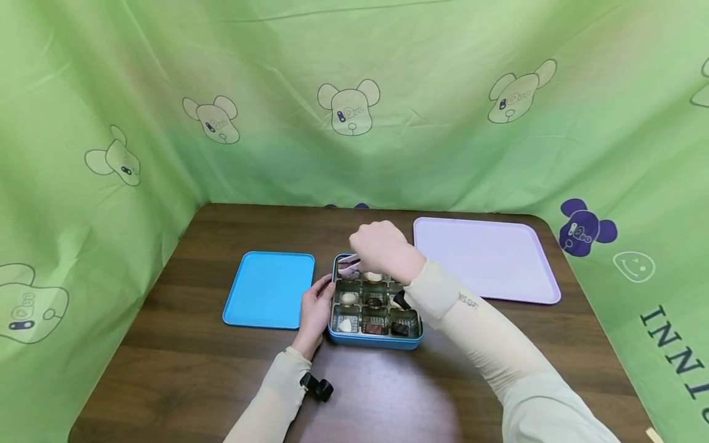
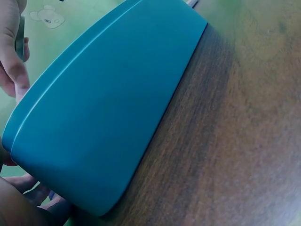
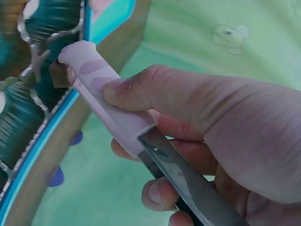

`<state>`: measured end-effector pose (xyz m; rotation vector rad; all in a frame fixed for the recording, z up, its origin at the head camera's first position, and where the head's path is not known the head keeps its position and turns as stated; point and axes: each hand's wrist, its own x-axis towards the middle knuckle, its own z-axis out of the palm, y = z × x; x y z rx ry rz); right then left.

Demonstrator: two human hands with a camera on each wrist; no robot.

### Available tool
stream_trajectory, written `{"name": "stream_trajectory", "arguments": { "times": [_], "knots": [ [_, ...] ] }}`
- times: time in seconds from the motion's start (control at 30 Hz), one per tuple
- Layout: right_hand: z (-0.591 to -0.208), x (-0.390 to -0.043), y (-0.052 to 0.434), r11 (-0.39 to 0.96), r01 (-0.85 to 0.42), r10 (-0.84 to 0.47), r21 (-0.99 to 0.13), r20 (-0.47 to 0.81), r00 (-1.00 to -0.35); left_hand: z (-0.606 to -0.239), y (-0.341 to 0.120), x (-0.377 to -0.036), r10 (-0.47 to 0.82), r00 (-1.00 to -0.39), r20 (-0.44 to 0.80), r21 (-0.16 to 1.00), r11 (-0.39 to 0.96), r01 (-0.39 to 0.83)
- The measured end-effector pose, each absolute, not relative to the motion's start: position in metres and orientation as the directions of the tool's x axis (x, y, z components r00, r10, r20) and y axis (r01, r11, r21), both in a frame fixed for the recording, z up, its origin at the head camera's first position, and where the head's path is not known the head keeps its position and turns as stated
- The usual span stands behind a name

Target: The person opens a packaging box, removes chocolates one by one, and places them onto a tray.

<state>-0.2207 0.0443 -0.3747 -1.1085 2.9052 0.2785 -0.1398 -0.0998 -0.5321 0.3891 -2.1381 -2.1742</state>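
From the head cam I see the blue tin [image 1: 375, 337] sitting mid-table between its lid [image 1: 269, 288] and a lilac tray [image 1: 484, 257]; the left hand [image 1: 316, 307] rests flat on the tin's side. Left wrist cam mostly shows tin wall. Right wrist cam: right hand [image 3: 207, 136] pinches pink-tipped tongs [image 3: 110, 101] at the tin's far corner
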Motion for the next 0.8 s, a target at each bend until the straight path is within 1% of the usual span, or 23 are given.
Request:
{"name": "stream_trajectory", "arguments": {
  "times": [0.3,0.57,0.8],
  "knots": [
    [-0.352,-0.211,0.053,0.731,-0.669,-0.671,0.136,-0.04,-0.741,-0.533,-0.098,-0.139,-0.218,-0.968,-0.122,0.993,-0.024,-0.12],
    [-0.34,-0.207,0.064,0.741,-0.661,-0.669,0.123,0.046,-0.742,-0.531,-0.099,-0.139,-0.227,-0.965,-0.134,0.991,-0.022,-0.133],
    [-0.331,-0.206,0.075,0.765,-0.64,-0.644,0.071,0.048,-0.764,-0.531,-0.1,-0.139,-0.236,-0.962,-0.137,0.99,-0.024,-0.136]
  ]
}}
